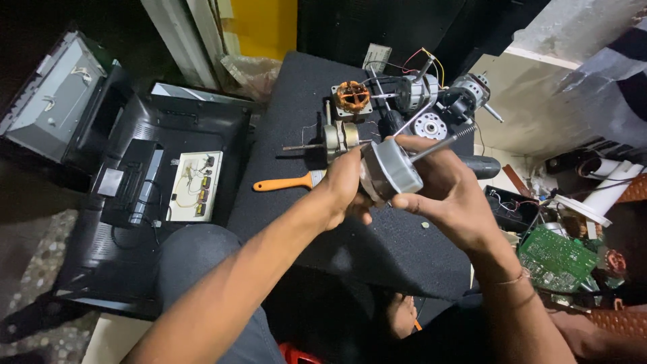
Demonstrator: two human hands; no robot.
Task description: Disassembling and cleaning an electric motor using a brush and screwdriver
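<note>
You have the grey motor housing (391,168) clamped between both hands above the middle of the black mat (303,87): left hand (344,185) fingers curled round its near side, right hand (448,195) wrapped over the far side. Its shaft (441,143) runs up and right, toward the mat's far right corner. Loosen either hand and it could drop onto the motor parts (404,94) beyond.

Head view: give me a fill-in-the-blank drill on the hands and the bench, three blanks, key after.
1. Both hands, the left hand and the right hand, hold one grey ____ with a metal shaft.
2. The tool with the orange handle lies on the black mat on the ____ hand's side.
3. The green circuit board lies ____ the black mat.

Missing words: motor; left; off
</note>
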